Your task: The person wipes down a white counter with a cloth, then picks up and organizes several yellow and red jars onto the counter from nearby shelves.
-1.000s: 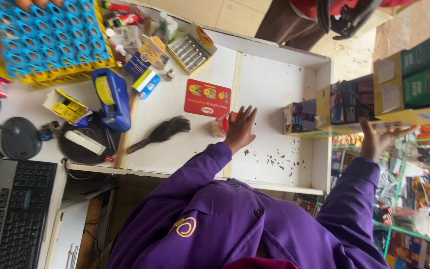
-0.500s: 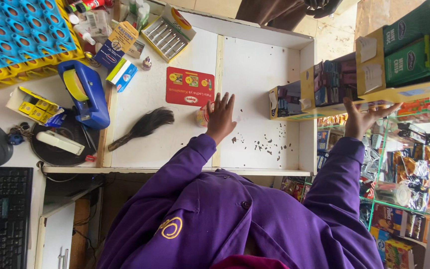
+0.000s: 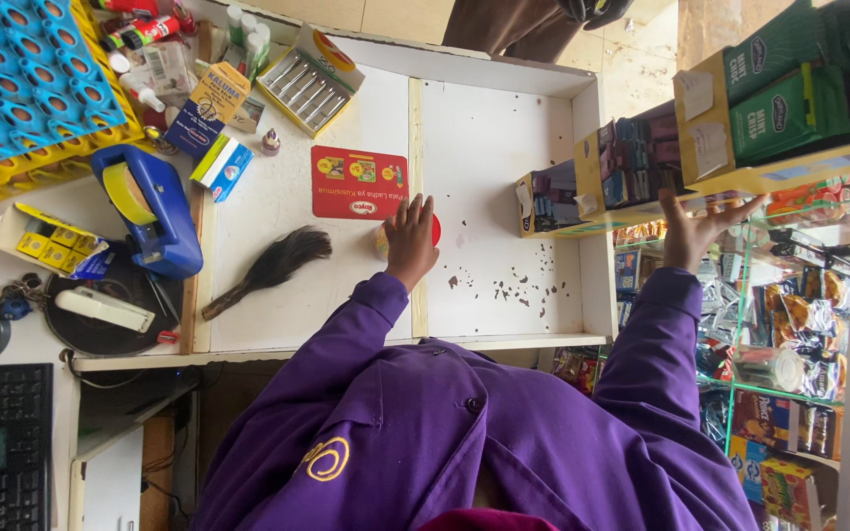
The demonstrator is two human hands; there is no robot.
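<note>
Nearest the camera, purple sleeves [image 3: 464, 442] reach out over the white surface [image 3: 489, 147]. The left hand [image 3: 411, 239] lies flat with fingers together on a small red-lidded container [image 3: 432, 230], just below a red card [image 3: 359, 183]. A dark brush [image 3: 270, 268] lies to its left. Farther right, the right hand [image 3: 698, 230], fingers spread, touches the underside of a yellow display box [image 3: 705, 147] of green packs.

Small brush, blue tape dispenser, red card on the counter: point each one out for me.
Small brush [image 3: 273, 267]: head view, on its dark bristles.
Blue tape dispenser [image 3: 154, 221]: head view, on its body.
Red card [image 3: 358, 183]: head view, on its middle.
</note>
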